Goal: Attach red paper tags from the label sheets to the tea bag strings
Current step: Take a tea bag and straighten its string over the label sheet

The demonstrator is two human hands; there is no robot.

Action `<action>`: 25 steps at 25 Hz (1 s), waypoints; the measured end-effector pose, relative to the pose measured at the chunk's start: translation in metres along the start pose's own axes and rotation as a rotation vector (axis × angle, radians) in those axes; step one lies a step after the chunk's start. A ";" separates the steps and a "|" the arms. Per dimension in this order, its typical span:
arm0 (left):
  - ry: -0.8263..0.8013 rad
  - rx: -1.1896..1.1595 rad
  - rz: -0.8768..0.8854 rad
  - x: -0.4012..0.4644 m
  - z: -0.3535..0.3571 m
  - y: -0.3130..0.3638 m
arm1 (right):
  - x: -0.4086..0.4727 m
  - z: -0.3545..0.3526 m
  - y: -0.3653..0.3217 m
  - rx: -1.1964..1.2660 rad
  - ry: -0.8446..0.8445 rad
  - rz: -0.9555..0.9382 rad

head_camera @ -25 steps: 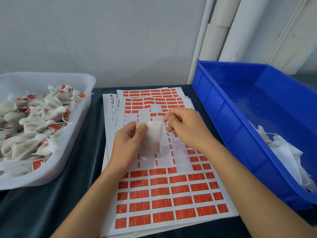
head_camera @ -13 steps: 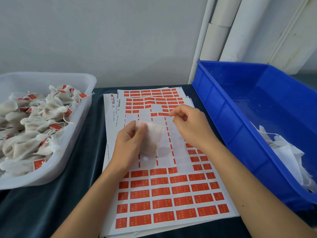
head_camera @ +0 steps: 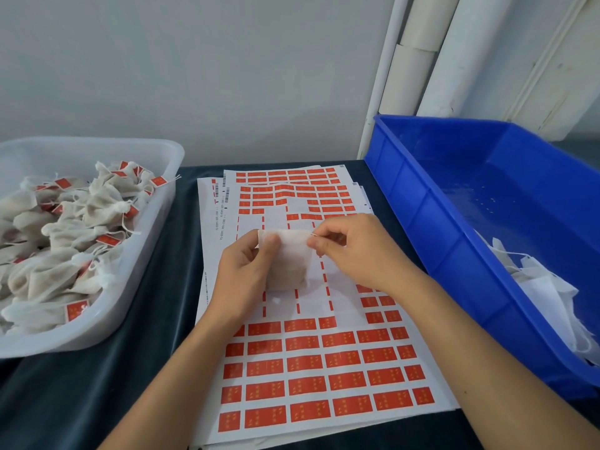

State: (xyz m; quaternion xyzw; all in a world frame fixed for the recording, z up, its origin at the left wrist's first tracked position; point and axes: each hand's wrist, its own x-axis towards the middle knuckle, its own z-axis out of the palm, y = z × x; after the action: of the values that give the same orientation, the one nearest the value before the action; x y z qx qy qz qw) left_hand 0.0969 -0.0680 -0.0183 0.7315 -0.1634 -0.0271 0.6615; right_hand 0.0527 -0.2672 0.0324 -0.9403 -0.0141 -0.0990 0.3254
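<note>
A stack of label sheets (head_camera: 311,368) lies on a dark cloth-covered table (head_camera: 81,401), its long axis running from the near edge toward the back wall. Rows of red tags (head_camera: 308,388) fill the near part of the top sheet; the middle is mostly peeled bare.

Above that bare patch, both forearms reach in from the near edge. The left hand (head_camera: 246,267) grips a white tea bag (head_camera: 289,261), thumb on its front, the bag hanging upright with its long axis roughly vertical. The right hand (head_camera: 354,251) pinches at the bag's top right corner with curled fingertips.

Along the left edge, a translucent tub (head_camera: 156,222) holds tagged tea bags (head_camera: 71,228). Along the right edge, a blue bin (head_camera: 438,222) holds untagged white bags (head_camera: 545,287). Beyond are a pale wall (head_camera: 194,76) and white pipes (head_camera: 415,60).
</note>
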 end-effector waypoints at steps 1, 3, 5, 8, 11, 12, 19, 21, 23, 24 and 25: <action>-0.004 -0.009 0.000 0.000 0.000 0.000 | 0.000 -0.001 -0.001 -0.003 0.014 -0.010; -0.014 -0.011 -0.008 0.000 -0.001 0.001 | -0.001 -0.004 -0.004 -0.003 0.030 -0.030; -0.054 -0.067 -0.012 -0.001 -0.002 0.002 | -0.001 -0.004 -0.007 -0.010 0.044 -0.044; -0.206 -0.372 -0.009 -0.003 -0.005 0.005 | -0.001 0.000 -0.011 -0.016 0.092 -0.058; -0.361 -0.596 -0.049 -0.006 -0.004 0.011 | 0.000 0.005 -0.012 -0.013 0.174 -0.075; -0.375 -0.613 -0.073 -0.007 -0.004 0.012 | 0.000 0.006 -0.012 -0.018 0.196 -0.087; -0.285 -0.177 -0.096 -0.007 0.003 0.015 | 0.000 0.009 -0.017 -0.185 0.468 -0.071; -0.320 -0.119 -0.094 -0.007 0.005 0.016 | 0.001 0.006 -0.019 -0.209 0.567 -0.079; -0.345 -0.101 -0.088 -0.008 0.009 0.017 | 0.001 0.004 -0.020 -0.236 0.643 -0.097; -0.348 -0.087 -0.083 -0.009 0.009 0.017 | 0.002 0.005 -0.019 -0.230 0.663 -0.099; -0.349 -0.074 -0.085 -0.009 0.009 0.017 | 0.002 0.006 -0.018 -0.203 0.667 -0.093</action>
State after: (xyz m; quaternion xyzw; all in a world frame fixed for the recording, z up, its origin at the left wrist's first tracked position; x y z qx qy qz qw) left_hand 0.0822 -0.0756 -0.0045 0.6972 -0.2437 -0.1876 0.6476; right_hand 0.0544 -0.2495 0.0397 -0.8821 0.0604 -0.4165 0.2119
